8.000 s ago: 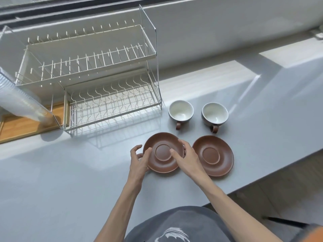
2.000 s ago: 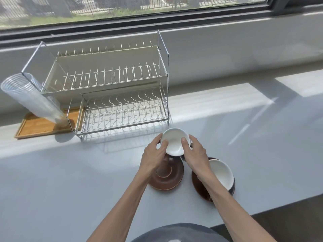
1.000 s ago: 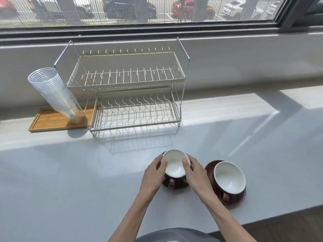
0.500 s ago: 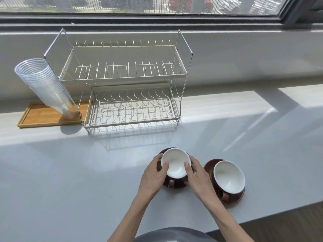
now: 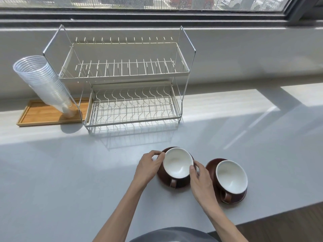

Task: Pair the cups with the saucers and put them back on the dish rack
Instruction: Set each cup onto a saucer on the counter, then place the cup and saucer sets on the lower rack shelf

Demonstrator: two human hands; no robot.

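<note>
Both cups now sit on saucers on the counter (image 5: 70, 172), so pairing looks done; what's left, as I judge it, is carrying each set to the rack (image 5: 129, 88), which is empty on both tiers.

Left set: cup (image 5: 177, 165) upright on its saucer (image 5: 161, 173), handle toward the person; left hand (image 5: 148, 165) curls at the set's left edge, fingertips at the cup rim/saucer lip; right hand (image 5: 201, 179) sits at the right side, thumb on the cup rim; both hands are closed lightly round the set, but can't tell whether they grip the cup, the saucer, or both, nor whether it's lifted at all. Right set: 2nd cup (image 5: 231, 179) on 2nd saucer (image 5: 209, 169), just beside the right wrist, untouched.

How to do this step well, imo:
- get fingers under the saucer lip on both sides, thumbs steadying the cup; lifting by the cup alone leaves the saucer behind;
- keep it level; glazed cup on glazed saucer will prob. slide w/ any tilt;
- lift straight up first, then move fwd; right forearm is near the 2nd cup, so a sideways sweep could knock it;
- lower tier is nearer and open at the front, likely the easier target; wire dividers are made for upright plates, so set the saucer down flat and check it doesn't rock before letting go;
- mind the plastic cups (image 5: 43, 81) leaning on the tray (image 5: 35, 116) left of the rack; stay right of them.
</note>
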